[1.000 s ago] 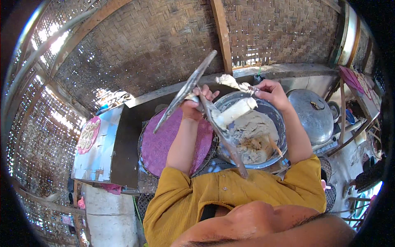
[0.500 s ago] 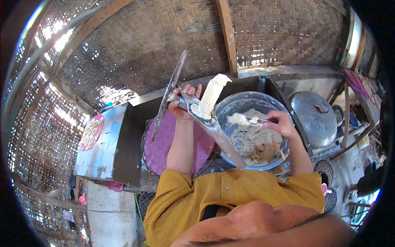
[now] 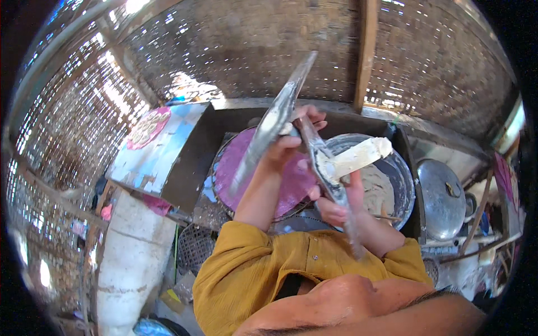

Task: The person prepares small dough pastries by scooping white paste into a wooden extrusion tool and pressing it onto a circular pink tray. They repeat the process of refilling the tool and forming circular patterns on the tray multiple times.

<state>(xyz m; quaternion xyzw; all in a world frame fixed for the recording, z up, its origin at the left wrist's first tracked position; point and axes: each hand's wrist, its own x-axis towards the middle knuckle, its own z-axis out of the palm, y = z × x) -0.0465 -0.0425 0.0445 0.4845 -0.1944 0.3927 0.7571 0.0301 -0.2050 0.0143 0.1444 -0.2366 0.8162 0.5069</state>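
My left hand (image 3: 283, 145) grips the middle of a long two-armed press tool (image 3: 272, 123), with worn, dough-smeared arms held at a slant. My right hand (image 3: 336, 208) is closed around the tool's nearer arm, low over the bowl. A pale, dough-coated cylinder (image 3: 358, 158) sticks out to the right from that arm. Beneath it, a wide metal bowl (image 3: 410, 185) holds greyish dough (image 3: 378, 189) and a stick (image 3: 388, 218). Under my left arm lies a round tray lined with pink sheet (image 3: 235, 171).
A pale blue-and-white box top (image 3: 159, 157) at left carries pink sheet with shaped pieces (image 3: 147, 127). A dark trough rim (image 3: 224, 115) runs behind the bowl. A lidded aluminium pot (image 3: 440, 199) stands at right. Woven walls (image 3: 302, 33) and a wooden post (image 3: 366, 53) enclose the area.
My right hand has left the dough lump it held over the bowl and moved down onto the tool's nearer arm. The tool has swung right, its cylinder tipping from upright toward the right.
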